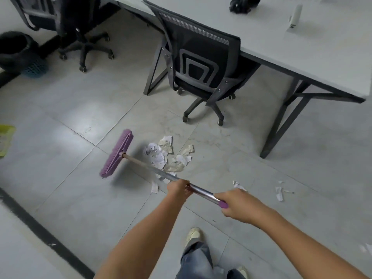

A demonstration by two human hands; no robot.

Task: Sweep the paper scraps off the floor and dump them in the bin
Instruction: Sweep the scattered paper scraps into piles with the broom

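A purple broom head (117, 153) hangs just above the grey tiled floor, left of a pile of white and beige paper scraps (168, 156). Its metal handle (201, 190) runs back toward me. My left hand (179, 188) grips the handle at its middle. My right hand (237, 204) grips the purple end cap. A few loose scraps (279, 193) lie to the right of my hands. A bin with a black liner (17, 50) stands at the far left by a teal basket (35, 67). A yellow-green dustpan (6, 139) shows at the left edge.
A black office chair (201, 71) stands behind the pile, tucked at a white desk (302, 49) with black legs. Another chair (84, 35) is at the back left. A black strip (42, 234) crosses the floor at left. My shoe (193, 235) is below my hands.
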